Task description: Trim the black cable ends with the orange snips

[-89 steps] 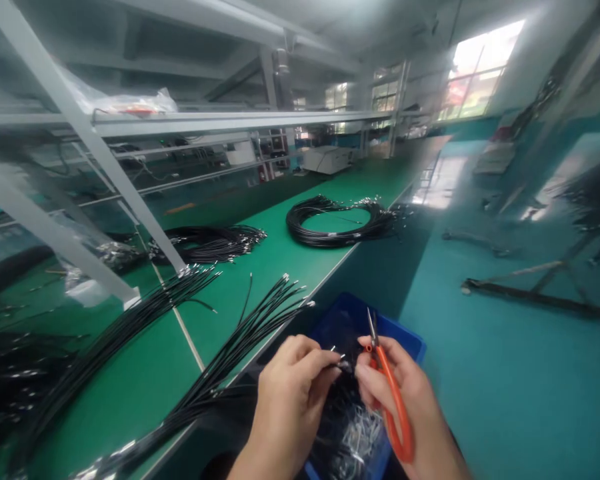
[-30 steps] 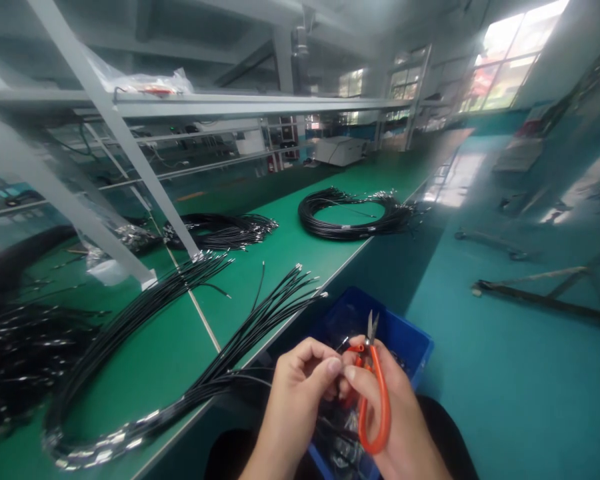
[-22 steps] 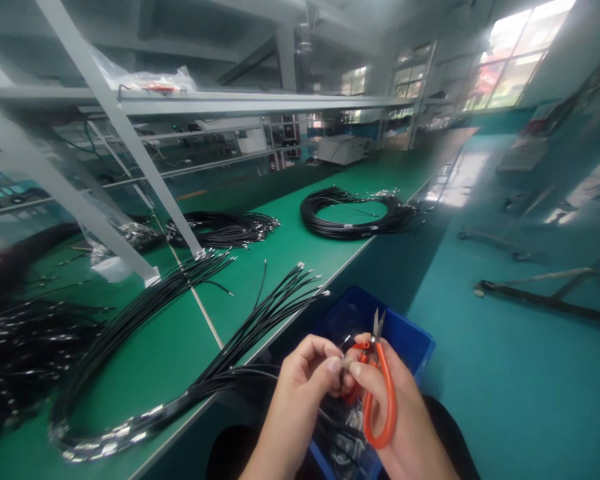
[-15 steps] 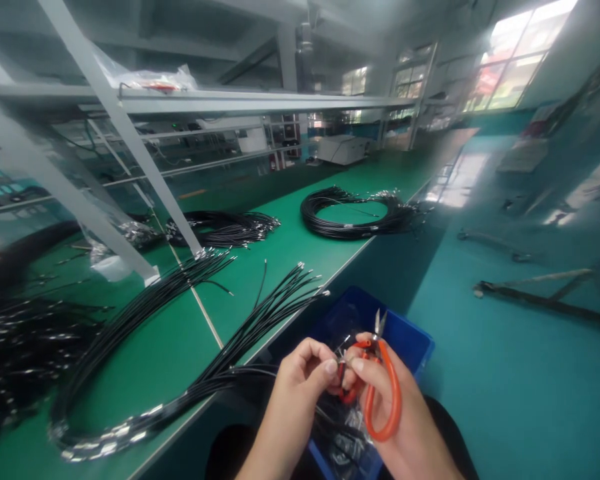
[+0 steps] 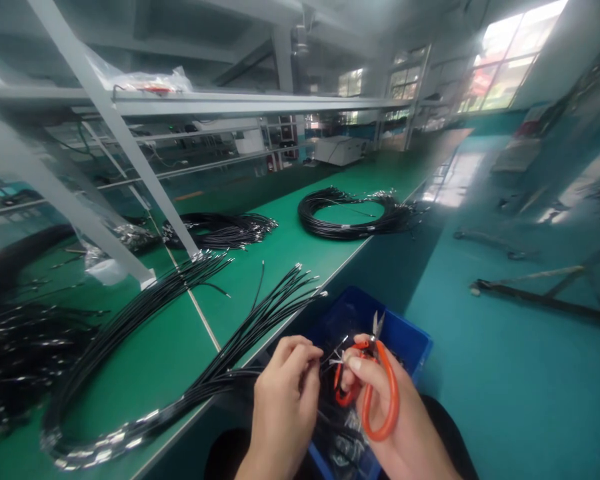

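Observation:
My right hand point(image 5: 405, 427) is closed round orange-handled snips point(image 5: 375, 393), blades pointing up, and its thumb and forefinger pinch a small metal-tipped piece next to the snips. My left hand point(image 5: 280, 407) sits just left of it with fingers curled over thin black cable point(image 5: 330, 417); what it grips is hidden. Both hands hover over a blue bin point(image 5: 410, 340) holding black cable and shiny scraps, at the near edge of the green bench point(image 5: 290, 250).
Bundles of black cable with metal tips point(image 5: 250, 320) fan across the bench toward me. Coiled cable point(image 5: 355, 217) and another bundle point(image 5: 215, 230) lie farther back. A grey rack frame point(image 5: 115, 127) rises on the left. Teal floor point(image 5: 505, 373) lies to the right.
My left hand has pulled back down and left, away from the right hand's fingertips. The right hand keeps the snips, tilted slightly.

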`<state>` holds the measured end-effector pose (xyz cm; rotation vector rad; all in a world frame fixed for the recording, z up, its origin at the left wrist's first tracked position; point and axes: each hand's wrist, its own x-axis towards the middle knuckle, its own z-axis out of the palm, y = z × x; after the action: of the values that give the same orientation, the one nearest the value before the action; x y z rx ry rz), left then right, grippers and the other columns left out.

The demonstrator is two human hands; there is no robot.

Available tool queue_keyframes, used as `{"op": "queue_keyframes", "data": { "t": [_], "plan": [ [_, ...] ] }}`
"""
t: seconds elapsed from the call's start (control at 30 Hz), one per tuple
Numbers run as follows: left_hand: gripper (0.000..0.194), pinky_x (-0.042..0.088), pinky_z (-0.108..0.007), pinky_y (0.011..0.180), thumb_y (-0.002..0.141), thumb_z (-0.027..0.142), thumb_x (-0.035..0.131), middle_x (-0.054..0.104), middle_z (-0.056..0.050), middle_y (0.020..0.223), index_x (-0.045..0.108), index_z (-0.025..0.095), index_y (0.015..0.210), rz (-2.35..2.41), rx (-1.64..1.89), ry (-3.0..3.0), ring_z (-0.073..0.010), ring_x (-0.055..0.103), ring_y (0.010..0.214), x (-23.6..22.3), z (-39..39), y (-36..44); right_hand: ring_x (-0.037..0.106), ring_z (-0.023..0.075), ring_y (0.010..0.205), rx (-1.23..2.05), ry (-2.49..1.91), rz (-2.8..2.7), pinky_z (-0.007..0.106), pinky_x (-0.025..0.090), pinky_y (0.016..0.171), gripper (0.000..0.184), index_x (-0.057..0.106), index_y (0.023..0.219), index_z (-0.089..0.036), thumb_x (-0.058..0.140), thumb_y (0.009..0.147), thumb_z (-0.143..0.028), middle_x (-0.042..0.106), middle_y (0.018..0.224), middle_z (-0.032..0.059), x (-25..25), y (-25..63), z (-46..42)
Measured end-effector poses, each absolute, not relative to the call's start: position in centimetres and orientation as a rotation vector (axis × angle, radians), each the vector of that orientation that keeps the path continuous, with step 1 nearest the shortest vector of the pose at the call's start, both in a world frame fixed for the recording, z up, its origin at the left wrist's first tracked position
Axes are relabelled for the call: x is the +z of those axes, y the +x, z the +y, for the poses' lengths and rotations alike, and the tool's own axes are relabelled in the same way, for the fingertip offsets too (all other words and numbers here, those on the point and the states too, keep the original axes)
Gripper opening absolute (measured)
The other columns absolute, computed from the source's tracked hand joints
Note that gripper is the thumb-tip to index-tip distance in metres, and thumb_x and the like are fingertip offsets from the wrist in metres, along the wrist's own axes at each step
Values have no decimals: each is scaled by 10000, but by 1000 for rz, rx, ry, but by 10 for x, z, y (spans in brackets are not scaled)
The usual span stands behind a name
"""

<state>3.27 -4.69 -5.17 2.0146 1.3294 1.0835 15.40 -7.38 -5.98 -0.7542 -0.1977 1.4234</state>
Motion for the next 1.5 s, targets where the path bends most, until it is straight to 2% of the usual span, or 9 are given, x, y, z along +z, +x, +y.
{"op": "queue_keyframes", "data": {
  "t": [0.17, 0.3, 0.47, 0.67, 0.8, 0.93, 1.2, 1.4, 1.5],
  "plan": [
    [42, 468, -238, 621, 794, 200, 582, 641, -14, 703, 613, 173, 798, 1017, 916, 1466, -158, 590, 649, -54, -52, 42, 503, 126, 580, 1461, -743, -213, 233, 430, 551, 185, 546, 921, -214, 630, 759, -178, 564, 614, -35, -61, 152, -74],
    [107, 425, -197, 553, 792, 244, 612, 604, 4, 651, 605, 153, 736, 1002, 970, 1318, -112, 518, 577, -65, -51, 43, 468, 96, 536, 1344, -843, -314, 217, 407, 538, 237, 537, 932, -223, 661, 737, -171, 582, 662, -51, -62, 155, -74],
    [127, 386, -177, 502, 771, 271, 638, 582, 4, 659, 622, 147, 748, 1047, 967, 1322, -97, 462, 557, -67, -50, 40, 563, 127, 735, 1161, -1006, -436, 212, 440, 652, 360, 525, 986, -233, 728, 689, -225, 668, 835, -8, -61, 158, -72],
    [108, 392, -179, 524, 773, 250, 637, 606, -2, 669, 634, 149, 737, 1024, 966, 1338, -101, 485, 574, -67, -50, 41, 484, 78, 535, 1265, -989, -488, 176, 393, 507, 281, 517, 928, -219, 675, 702, -167, 578, 666, -62, -59, 156, -69],
    [141, 390, -188, 501, 758, 275, 645, 580, -2, 651, 605, 141, 733, 1021, 939, 1267, -101, 462, 552, -69, -47, 39, 587, 145, 705, 999, -1155, -654, 249, 478, 650, 275, 512, 958, -237, 655, 725, -214, 617, 765, -22, -68, 159, -72],
    [154, 374, -185, 504, 755, 280, 652, 550, 11, 637, 597, 138, 728, 993, 926, 1259, -93, 447, 550, -67, -45, 37, 590, 186, 888, 659, -1226, -985, 320, 474, 779, 241, 522, 990, -272, 588, 774, -189, 624, 968, 19, -75, 163, -72],
    [150, 370, -187, 507, 748, 271, 656, 554, 13, 622, 615, 129, 722, 970, 907, 1266, -89, 448, 536, -62, -46, 36, 595, 142, 760, 379, -1153, -1372, 241, 492, 668, 335, 525, 1015, -255, 558, 759, -40, 571, 880, 1, -80, 166, -67],
    [156, 388, -179, 484, 725, 264, 677, 543, 19, 611, 608, 133, 677, 957, 1003, 1168, -85, 465, 519, -58, -47, 36, 593, 177, 787, -22, -1121, -1467, 264, 493, 675, 350, 531, 1022, -219, 540, 749, 0, 603, 842, 32, -85, 168, -67],
    [133, 406, -179, 515, 756, 243, 655, 573, 10, 653, 606, 137, 692, 946, 1045, 1147, -79, 478, 532, -58, -44, 33, 618, 173, 790, 90, -1223, -1403, 264, 490, 703, 343, 542, 1027, -245, 527, 760, -29, 639, 859, 25, -90, 168, -75]
  ]
}}
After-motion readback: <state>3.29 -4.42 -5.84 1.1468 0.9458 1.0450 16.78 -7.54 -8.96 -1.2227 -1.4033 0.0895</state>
